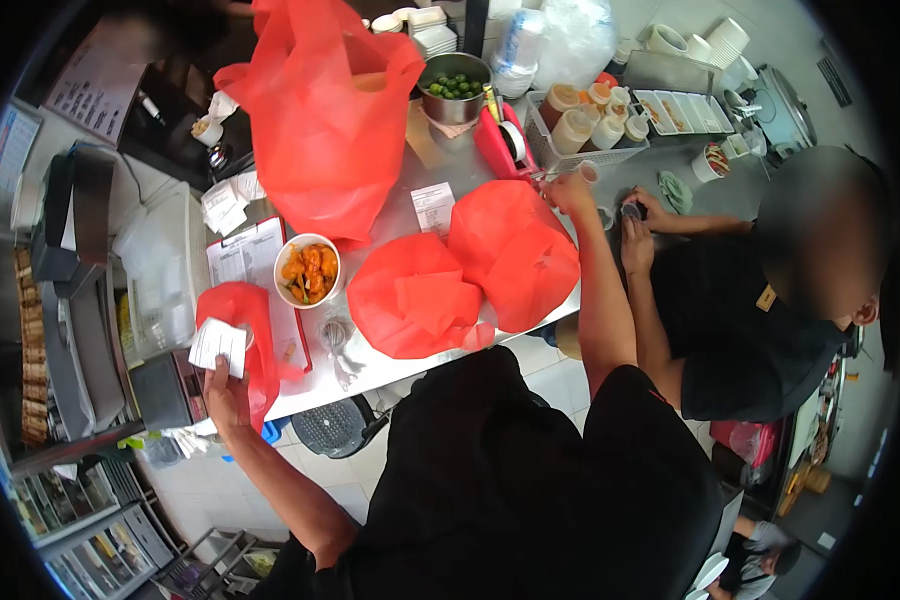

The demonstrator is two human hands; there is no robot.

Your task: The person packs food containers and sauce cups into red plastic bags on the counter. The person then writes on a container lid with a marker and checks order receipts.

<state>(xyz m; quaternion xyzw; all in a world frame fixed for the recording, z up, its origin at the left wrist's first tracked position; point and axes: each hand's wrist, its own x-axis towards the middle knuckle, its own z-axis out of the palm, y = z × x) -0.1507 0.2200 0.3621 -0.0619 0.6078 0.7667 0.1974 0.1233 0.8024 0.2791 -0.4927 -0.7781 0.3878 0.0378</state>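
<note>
My left hand [227, 402] pinches a white paper receipt [220, 342] over a small red plastic bag [252, 300] at the table's left end. My right hand [572, 193] is closed beside the red tape dispenser [497, 143]; what its fingers hold is too small to make out. A small clear cup [588, 174] shows right by that hand. Below it sits a bulging red bag [515, 255], touching a second wrapped red bag [410, 295]. A bowl of orange-sauced food [308, 271] stands open between the bags. Behind it rises a tall red bag [325, 130].
A co-worker [760, 270] stands close at the right, both hands [638, 225] around a small dark item. A metal pot of green limes [454, 85], a basket of sauce bottles [590, 120] and another receipt [433, 208] are on the table. A stool [330, 428] stands below.
</note>
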